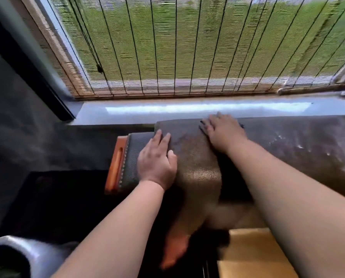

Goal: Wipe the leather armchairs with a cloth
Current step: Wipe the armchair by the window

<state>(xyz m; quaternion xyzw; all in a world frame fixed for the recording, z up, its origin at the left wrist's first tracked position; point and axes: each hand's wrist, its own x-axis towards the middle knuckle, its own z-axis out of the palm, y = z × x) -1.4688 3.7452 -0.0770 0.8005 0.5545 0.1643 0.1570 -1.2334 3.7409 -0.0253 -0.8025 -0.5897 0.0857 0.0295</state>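
Leather armchair is standing just below the window sill, and the right hand is pressing a dark cloth, mostly hidden beneath its flat fingers, onto the chair's top edge while the left hand is lying flat and empty beside it, steadying the leather. Wiping well is probably calling for even pressure and overlapping passes toward the dusty, streaked stretch at the chair's right. Behind the chair, a woven blind is covering the window.

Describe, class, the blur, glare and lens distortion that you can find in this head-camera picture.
Head view: motion blur smears the woven bamboo window blind; a bright glare streak lies along the grey window sill; the wide lens bows the window frame; the right hand on the brown leather armchair back is soft-edged.
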